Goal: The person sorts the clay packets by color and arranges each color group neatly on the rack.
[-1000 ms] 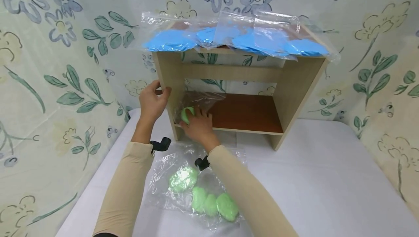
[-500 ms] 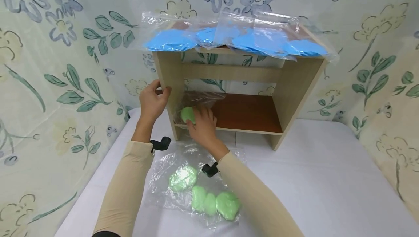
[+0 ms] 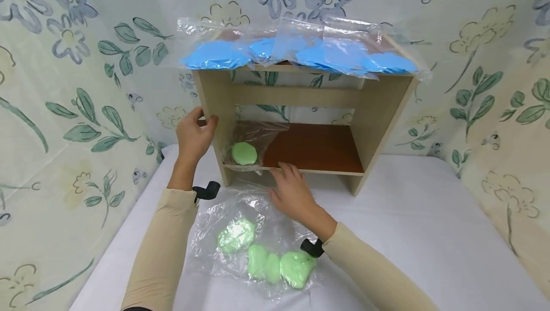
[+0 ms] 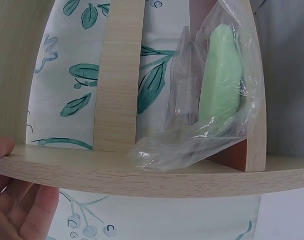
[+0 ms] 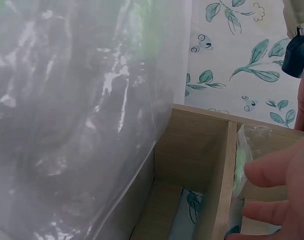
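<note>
A small wooden shelf unit (image 3: 382, 115) stands on the white-covered table. My left hand (image 3: 195, 132) grips the edge of its left side panel (image 4: 106, 175), thumb on one face and fingers on the other. On the brown lower shelf (image 3: 322, 146), at its left end, a round light green lump (image 3: 244, 153) lies in a clear plastic bag (image 3: 262, 134). My right hand (image 3: 296, 194) is by the shelf's front edge, fingers loosely bent and holding nothing. Below it on the table, another clear bag (image 3: 210, 258) contains several green lumps (image 3: 236, 237).
Clear bags with flat blue pieces (image 3: 335, 55) lie along the top of the unit and overhang its front edge. Behind and beside the table hangs flower-printed cloth (image 3: 485, 110). White tabletop (image 3: 429, 234) extends to the right.
My right hand has let go of the green lump in its bag and drawn back right and toward me. The left hand keeps its grip. The head view has shifted slightly.
</note>
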Available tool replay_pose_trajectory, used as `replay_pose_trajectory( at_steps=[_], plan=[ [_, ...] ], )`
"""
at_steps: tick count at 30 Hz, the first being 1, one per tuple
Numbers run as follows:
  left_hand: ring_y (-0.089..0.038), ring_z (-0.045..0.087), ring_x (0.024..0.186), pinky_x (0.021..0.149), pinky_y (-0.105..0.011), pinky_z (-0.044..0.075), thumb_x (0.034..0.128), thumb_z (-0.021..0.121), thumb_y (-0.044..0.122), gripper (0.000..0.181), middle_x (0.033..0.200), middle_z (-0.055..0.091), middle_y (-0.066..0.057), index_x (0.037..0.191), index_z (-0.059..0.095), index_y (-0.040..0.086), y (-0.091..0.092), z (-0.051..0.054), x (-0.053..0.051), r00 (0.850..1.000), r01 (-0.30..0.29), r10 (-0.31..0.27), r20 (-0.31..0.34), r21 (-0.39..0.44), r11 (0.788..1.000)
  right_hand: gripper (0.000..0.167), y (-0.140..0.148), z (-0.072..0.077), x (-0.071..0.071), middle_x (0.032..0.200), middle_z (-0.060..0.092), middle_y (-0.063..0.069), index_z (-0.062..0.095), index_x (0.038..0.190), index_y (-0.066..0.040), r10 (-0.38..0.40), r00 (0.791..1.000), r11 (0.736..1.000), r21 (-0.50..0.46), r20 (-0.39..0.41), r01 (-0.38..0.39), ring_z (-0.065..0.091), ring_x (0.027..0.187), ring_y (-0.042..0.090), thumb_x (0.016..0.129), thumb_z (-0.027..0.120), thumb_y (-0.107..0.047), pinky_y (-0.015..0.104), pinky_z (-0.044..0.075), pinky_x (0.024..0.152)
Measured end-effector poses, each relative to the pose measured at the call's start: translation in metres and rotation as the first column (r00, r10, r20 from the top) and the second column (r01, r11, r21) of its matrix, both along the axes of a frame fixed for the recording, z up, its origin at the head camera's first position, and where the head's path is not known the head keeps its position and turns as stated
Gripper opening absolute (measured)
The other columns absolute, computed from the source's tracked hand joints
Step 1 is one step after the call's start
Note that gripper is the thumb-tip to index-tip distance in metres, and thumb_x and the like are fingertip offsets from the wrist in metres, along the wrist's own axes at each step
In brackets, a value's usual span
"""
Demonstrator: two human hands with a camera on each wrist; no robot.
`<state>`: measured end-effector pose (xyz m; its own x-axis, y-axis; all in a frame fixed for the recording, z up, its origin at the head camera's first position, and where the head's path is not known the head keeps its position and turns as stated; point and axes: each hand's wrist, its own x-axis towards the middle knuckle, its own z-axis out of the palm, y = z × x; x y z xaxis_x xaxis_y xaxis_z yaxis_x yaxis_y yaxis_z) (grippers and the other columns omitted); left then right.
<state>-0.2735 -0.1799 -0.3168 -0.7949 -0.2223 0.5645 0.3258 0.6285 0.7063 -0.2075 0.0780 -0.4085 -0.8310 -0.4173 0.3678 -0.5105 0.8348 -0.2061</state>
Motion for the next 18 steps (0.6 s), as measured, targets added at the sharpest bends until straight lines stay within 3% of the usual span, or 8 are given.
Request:
replay_pose_trajectory(
  at_steps=[5,7,9,11,14,18],
  plan=[
    [-0.034,0.072,0.102,0.081,-0.050,0.060,0.0940,0.059,0.026,0.035,0.126,0.070,-0.015,0.122,0.066,0.006,-0.001,-0.002,0.001,1.000,-0.002,0.002,0.000,-0.016,1.000,0.046,0.024,-0.007,0.017,0.131,0.059,0.020,0.060,0.128,-0.006,-0.049,0.991,0.997,0.050,-0.122,0.055,0.057,0.121,0.038,0.086,0.071,-0.025,0.051,0.056,0.088],
    [-0.034,0.072,0.102,0.081,-0.049,0.060,0.0940,0.059,0.025,0.035,0.125,0.070,-0.014,0.122,0.066,0.005,-0.001,-0.002,0.001,1.000,-0.010,0.010,0.004,-0.024,1.000,0.043,0.034,-0.009,0.025,0.120,0.065,0.020,0.063,0.124,-0.006,-0.076,0.990,0.996,0.037,-0.119,0.081,0.062,0.110,0.037,0.086,0.072,-0.024,0.048,0.058,0.080],
    [-0.034,0.073,0.101,0.081,-0.049,0.059,0.0938,0.058,0.025,0.034,0.123,0.071,-0.014,0.120,0.066,0.005,0.000,-0.001,0.001,1.000,-0.022,0.022,0.007,-0.029,0.999,0.042,0.043,-0.010,0.034,0.113,0.069,0.018,0.064,0.123,-0.006,-0.107,0.994,0.993,0.050,-0.036,0.109,0.067,0.100,0.035,0.087,0.071,-0.026,0.047,0.058,0.072],
    [-0.033,0.073,0.101,0.081,-0.049,0.059,0.0936,0.058,0.024,0.033,0.122,0.071,-0.014,0.119,0.066,0.005,0.001,0.001,0.001,1.000,-0.025,0.025,0.018,-0.028,0.999,0.043,0.052,-0.011,0.042,0.104,0.072,0.017,0.064,0.123,-0.004,-0.149,0.985,0.986,0.085,0.092,0.141,0.069,0.091,0.034,0.088,0.070,-0.028,0.045,0.057,0.063],
    [-0.033,0.072,0.104,0.083,-0.049,0.060,0.0945,0.057,0.024,0.035,0.125,0.069,-0.014,0.123,0.064,0.006,0.002,0.007,0.003,0.998,-0.014,0.015,0.058,-0.019,1.000,0.048,0.062,-0.015,0.052,0.101,0.073,0.016,0.059,0.129,-0.003,-0.214,0.932,0.970,0.177,0.294,0.167,0.070,0.083,0.033,0.090,0.068,-0.031,0.043,0.053,0.056],
    [-0.034,0.070,0.110,0.084,-0.049,0.060,0.0950,0.054,0.025,0.039,0.130,0.066,-0.014,0.130,0.059,0.007,0.001,0.010,0.006,0.992,0.000,-0.001,0.128,0.007,1.000,0.054,0.072,-0.025,0.063,0.099,0.073,0.017,0.053,0.135,-0.003,-0.250,0.862,0.957,0.251,0.441,0.149,0.068,0.078,0.031,0.091,0.066,-0.033,0.042,0.050,0.055]
  ],
)
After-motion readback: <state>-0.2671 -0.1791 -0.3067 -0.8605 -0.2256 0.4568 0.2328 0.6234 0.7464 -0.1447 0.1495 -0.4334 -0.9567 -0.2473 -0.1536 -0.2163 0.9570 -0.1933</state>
